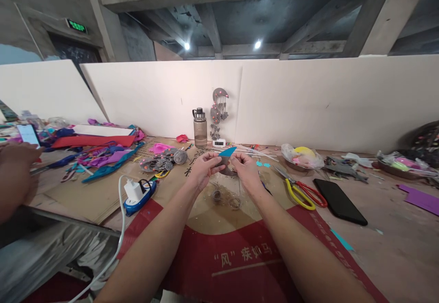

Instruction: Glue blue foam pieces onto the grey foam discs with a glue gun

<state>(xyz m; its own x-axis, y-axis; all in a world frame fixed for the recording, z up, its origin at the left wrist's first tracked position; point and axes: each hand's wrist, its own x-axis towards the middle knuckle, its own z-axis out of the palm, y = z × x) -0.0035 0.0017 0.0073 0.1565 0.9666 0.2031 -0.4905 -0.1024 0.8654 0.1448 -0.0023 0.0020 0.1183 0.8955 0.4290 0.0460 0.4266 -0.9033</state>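
Note:
Both my hands are raised over the middle of the table. My left hand point(204, 167) and my right hand point(244, 166) pinch a small craft piece between them: a blue foam strip point(227, 151) on top and a dark grey curved piece point(229, 171) below it. The fingers of both hands are closed on it. Under my hands, two small grey rolled rings point(225, 198) lie on a clear plastic sheet over a red and tan printed mat point(219, 243).
Yellow and red scissors point(302, 192) and a black phone point(339, 201) lie to the right. A power strip with a white charger point(137, 193) sits left. A water bottle point(200, 127) and a grey hanging ornament point(217, 113) stand against the white wall. Another person's hand point(15, 170) holds a phone at far left.

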